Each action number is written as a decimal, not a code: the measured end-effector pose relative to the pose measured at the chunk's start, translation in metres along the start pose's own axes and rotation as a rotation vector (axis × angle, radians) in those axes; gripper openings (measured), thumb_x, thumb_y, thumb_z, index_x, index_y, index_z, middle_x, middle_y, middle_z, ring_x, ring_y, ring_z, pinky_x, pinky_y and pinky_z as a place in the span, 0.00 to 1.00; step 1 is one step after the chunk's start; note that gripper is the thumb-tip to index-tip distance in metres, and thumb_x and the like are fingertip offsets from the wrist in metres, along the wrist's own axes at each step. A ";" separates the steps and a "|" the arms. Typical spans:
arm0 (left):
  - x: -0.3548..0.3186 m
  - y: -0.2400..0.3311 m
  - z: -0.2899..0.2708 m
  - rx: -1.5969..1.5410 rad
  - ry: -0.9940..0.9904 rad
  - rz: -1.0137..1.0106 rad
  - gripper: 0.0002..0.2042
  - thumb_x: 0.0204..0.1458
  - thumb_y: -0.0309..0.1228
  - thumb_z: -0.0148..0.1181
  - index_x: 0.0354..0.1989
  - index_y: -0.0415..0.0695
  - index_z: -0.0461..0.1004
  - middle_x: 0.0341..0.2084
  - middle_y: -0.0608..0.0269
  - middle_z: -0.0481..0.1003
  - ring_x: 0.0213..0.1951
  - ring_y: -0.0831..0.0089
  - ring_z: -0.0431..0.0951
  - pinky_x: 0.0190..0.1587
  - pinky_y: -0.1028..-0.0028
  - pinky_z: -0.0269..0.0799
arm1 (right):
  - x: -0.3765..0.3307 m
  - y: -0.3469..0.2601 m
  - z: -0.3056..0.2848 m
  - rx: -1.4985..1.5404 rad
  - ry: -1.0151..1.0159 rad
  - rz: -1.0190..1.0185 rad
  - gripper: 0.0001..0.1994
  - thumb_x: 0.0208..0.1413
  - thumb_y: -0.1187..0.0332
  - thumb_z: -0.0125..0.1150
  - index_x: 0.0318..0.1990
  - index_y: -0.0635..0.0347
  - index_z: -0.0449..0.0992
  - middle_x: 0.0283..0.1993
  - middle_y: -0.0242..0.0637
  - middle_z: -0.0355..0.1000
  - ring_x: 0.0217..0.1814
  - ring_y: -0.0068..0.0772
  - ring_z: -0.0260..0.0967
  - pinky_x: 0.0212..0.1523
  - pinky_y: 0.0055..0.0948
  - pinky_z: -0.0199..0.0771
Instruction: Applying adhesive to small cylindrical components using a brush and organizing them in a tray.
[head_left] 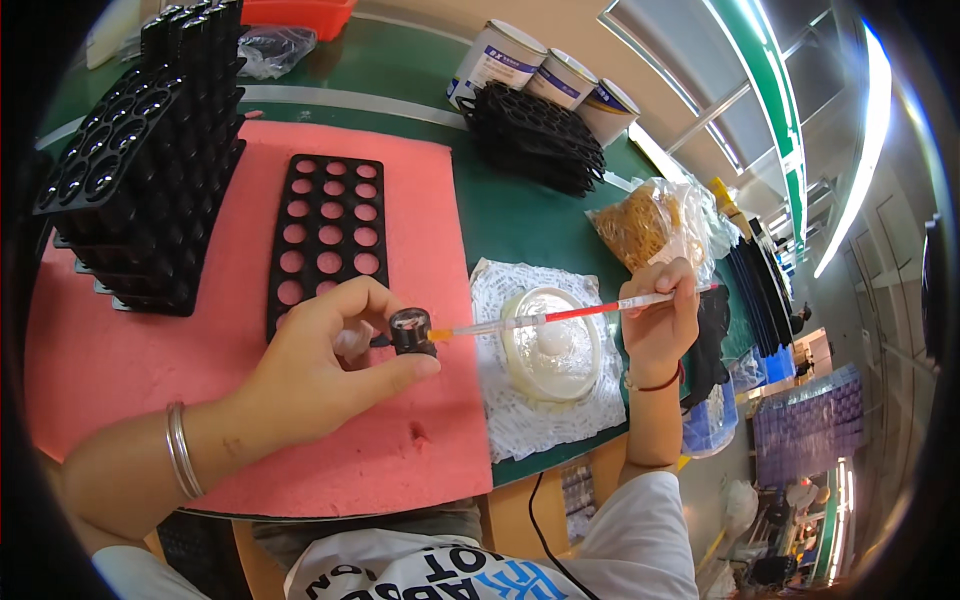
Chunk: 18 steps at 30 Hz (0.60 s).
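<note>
My left hand (318, 352) grips a small glossy black cylindrical part (411, 331) between thumb and fingers, over the pink foam mat. In my right hand (662, 318) is a slim brush (572, 313) with a clear and red handle, pinched near its far end. The brush's yellowish tip reaches the side of the black part and seems to touch it. Under the brush, a round whitish dish (510, 352) with a glossy pale content rests on a printed paper sheet (500, 435). A black tray with round holes (328, 222) lies on the mat beyond my left hand.
Tall stacks of black moulded trays (140, 190) rise at the left on the pink mat (400, 455). More black trays (530, 135) lean by several white cans (500, 62) at the back. A plastic bag of tan rubber bands (650, 222) lies right of the dish, on the green table.
</note>
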<state>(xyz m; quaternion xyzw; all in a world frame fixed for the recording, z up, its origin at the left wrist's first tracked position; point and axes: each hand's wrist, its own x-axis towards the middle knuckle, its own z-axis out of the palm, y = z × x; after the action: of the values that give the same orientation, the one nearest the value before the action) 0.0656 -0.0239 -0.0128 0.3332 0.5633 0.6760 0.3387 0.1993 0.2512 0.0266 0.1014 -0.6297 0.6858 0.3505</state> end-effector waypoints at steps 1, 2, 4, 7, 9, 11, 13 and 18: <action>0.000 -0.001 -0.001 0.010 -0.001 0.004 0.13 0.41 0.28 0.64 0.31 0.42 0.65 0.26 0.72 0.66 0.21 0.92 0.57 0.21 0.87 0.51 | -0.001 0.000 0.000 0.000 -0.015 -0.004 0.14 0.56 0.61 0.45 0.25 0.62 0.64 0.19 0.38 0.64 0.19 0.30 0.63 0.20 0.24 0.62; -0.001 0.001 0.000 0.011 0.001 0.002 0.13 0.41 0.28 0.64 0.31 0.42 0.65 0.26 0.72 0.66 0.21 0.92 0.57 0.21 0.87 0.51 | -0.001 -0.001 0.000 0.003 -0.016 -0.002 0.14 0.56 0.61 0.45 0.25 0.62 0.64 0.19 0.38 0.64 0.19 0.30 0.63 0.20 0.24 0.62; -0.002 0.005 0.001 0.034 0.012 -0.009 0.13 0.41 0.28 0.64 0.31 0.42 0.65 0.25 0.73 0.66 0.20 0.91 0.57 0.21 0.87 0.52 | -0.002 -0.002 0.002 -0.047 -0.069 0.018 0.12 0.58 0.60 0.42 0.28 0.58 0.61 0.21 0.36 0.61 0.20 0.25 0.58 0.23 0.22 0.58; 0.000 -0.003 0.000 0.025 0.012 0.024 0.13 0.41 0.28 0.64 0.30 0.42 0.64 0.24 0.73 0.66 0.20 0.91 0.56 0.21 0.87 0.51 | -0.002 -0.003 0.001 -0.068 -0.094 0.001 0.12 0.57 0.60 0.44 0.28 0.58 0.61 0.21 0.36 0.61 0.20 0.25 0.58 0.23 0.22 0.58; 0.000 -0.002 0.002 0.021 0.020 0.032 0.13 0.41 0.28 0.64 0.29 0.42 0.64 0.23 0.74 0.65 0.20 0.91 0.56 0.20 0.87 0.51 | -0.002 -0.003 0.002 -0.069 -0.100 0.003 0.12 0.57 0.60 0.44 0.28 0.58 0.61 0.21 0.36 0.61 0.20 0.25 0.58 0.23 0.22 0.58; 0.000 0.000 0.002 0.018 0.028 0.041 0.13 0.41 0.29 0.65 0.29 0.42 0.64 0.22 0.74 0.65 0.19 0.91 0.55 0.20 0.87 0.51 | -0.003 -0.003 0.001 -0.071 -0.108 0.003 0.12 0.56 0.59 0.45 0.28 0.58 0.61 0.21 0.36 0.61 0.20 0.25 0.58 0.23 0.22 0.58; -0.001 0.003 0.000 0.079 -0.017 -0.062 0.13 0.41 0.20 0.61 0.31 0.44 0.61 0.26 0.74 0.64 0.27 0.90 0.61 0.25 0.86 0.54 | -0.004 -0.004 0.000 -0.113 -0.139 -0.010 0.12 0.56 0.59 0.45 0.28 0.58 0.61 0.21 0.36 0.61 0.20 0.25 0.59 0.22 0.22 0.59; -0.002 0.004 0.001 0.117 0.013 -0.018 0.14 0.40 0.25 0.64 0.29 0.43 0.62 0.23 0.73 0.63 0.21 0.90 0.57 0.21 0.86 0.51 | -0.007 -0.001 0.002 -0.077 -0.125 -0.067 0.15 0.57 0.61 0.45 0.26 0.64 0.65 0.20 0.42 0.64 0.20 0.32 0.64 0.21 0.25 0.65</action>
<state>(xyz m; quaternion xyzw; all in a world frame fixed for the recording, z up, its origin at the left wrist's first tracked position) 0.0672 -0.0255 -0.0088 0.3429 0.6069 0.6411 0.3210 0.2045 0.2468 0.0240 0.1516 -0.6725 0.6413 0.3368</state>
